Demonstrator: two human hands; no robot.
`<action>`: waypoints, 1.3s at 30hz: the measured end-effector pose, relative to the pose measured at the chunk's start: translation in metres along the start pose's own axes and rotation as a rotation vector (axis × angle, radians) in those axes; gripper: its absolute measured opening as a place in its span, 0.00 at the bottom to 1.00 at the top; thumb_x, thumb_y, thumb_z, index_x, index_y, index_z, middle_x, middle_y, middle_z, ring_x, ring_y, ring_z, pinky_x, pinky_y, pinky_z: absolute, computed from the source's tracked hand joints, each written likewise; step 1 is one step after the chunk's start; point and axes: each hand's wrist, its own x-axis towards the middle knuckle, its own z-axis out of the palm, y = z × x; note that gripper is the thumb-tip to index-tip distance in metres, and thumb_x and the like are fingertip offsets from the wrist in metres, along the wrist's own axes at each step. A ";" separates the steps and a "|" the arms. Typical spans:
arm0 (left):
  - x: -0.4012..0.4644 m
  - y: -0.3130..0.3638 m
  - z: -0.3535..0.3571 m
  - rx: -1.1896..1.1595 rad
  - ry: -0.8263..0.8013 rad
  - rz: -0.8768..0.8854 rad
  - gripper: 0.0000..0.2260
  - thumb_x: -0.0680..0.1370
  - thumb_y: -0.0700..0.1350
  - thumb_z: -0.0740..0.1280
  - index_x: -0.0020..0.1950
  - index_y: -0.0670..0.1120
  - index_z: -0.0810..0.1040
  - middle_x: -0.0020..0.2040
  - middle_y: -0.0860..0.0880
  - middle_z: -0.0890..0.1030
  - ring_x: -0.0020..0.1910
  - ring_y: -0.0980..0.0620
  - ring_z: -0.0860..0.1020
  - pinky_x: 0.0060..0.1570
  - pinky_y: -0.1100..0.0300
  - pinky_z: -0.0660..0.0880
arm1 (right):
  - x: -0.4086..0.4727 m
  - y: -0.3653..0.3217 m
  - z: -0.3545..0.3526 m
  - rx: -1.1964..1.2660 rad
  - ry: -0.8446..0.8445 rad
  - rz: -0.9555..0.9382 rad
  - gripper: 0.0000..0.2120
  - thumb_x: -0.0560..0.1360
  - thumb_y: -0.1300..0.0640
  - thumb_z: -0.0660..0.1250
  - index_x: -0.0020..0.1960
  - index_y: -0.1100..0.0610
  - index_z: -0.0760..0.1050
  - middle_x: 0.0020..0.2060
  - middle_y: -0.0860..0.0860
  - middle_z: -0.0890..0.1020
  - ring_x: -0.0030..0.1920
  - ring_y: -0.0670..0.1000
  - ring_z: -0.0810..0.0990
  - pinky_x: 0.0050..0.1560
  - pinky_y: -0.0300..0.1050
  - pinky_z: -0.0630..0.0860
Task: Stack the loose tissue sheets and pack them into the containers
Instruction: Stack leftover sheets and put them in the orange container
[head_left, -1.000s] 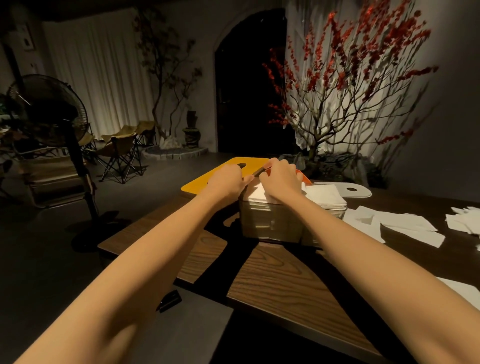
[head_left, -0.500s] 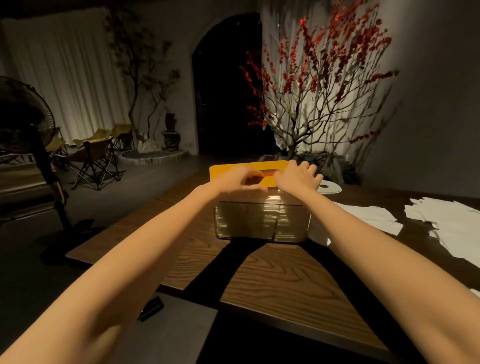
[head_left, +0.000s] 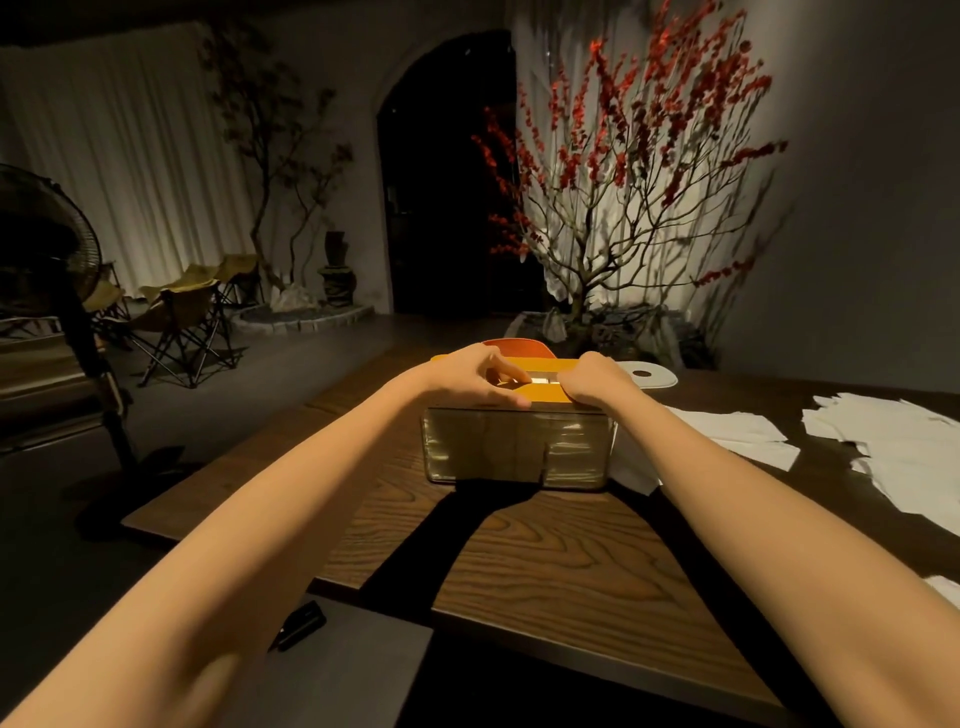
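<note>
A translucent tissue container (head_left: 514, 449) stands on the wooden table (head_left: 545, 551), filled with stacked sheets. A yellow lid (head_left: 550, 394) sits on top of it, and a strip of white tissue (head_left: 540, 382) shows in its slot. My left hand (head_left: 467, 376) grips the lid's left part, thumb along the front edge and fingers reaching to the slot. My right hand (head_left: 597, 382) rests on the lid's right part with fingers curled at the slot; its fingertips are hidden. Loose tissue sheets (head_left: 883, 441) lie spread to the right.
An orange lid (head_left: 514, 344) lies behind the container and a white lid (head_left: 647, 375) at the back right. More sheets (head_left: 737, 431) lie right of the container. A small black object (head_left: 301, 623) rests on the grey surface below the table edge. A fan (head_left: 47, 249) stands at the left.
The yellow lid has come down flat onto the container. My right hand's fingers went from spread flat to curled at the slot. My head has moved closer.
</note>
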 end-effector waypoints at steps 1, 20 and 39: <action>0.000 -0.001 -0.001 0.015 -0.001 -0.012 0.21 0.76 0.50 0.70 0.67 0.45 0.76 0.65 0.46 0.74 0.61 0.51 0.72 0.58 0.58 0.70 | 0.000 -0.001 0.001 -0.012 -0.001 -0.006 0.15 0.77 0.55 0.57 0.60 0.61 0.72 0.62 0.61 0.75 0.59 0.62 0.74 0.56 0.53 0.73; 0.018 -0.039 0.004 0.131 0.135 -0.425 0.15 0.84 0.44 0.53 0.65 0.36 0.69 0.63 0.38 0.72 0.59 0.42 0.72 0.55 0.57 0.66 | 0.013 0.000 0.006 -0.065 -0.018 -0.085 0.16 0.79 0.54 0.59 0.61 0.63 0.71 0.69 0.64 0.66 0.65 0.62 0.70 0.58 0.53 0.70; 0.024 -0.040 0.003 0.112 0.096 -0.434 0.26 0.83 0.50 0.57 0.77 0.41 0.54 0.77 0.42 0.54 0.72 0.41 0.61 0.69 0.51 0.63 | 0.020 0.006 0.006 -0.009 0.044 -0.090 0.16 0.76 0.55 0.65 0.35 0.56 0.61 0.46 0.57 0.70 0.46 0.56 0.70 0.40 0.46 0.66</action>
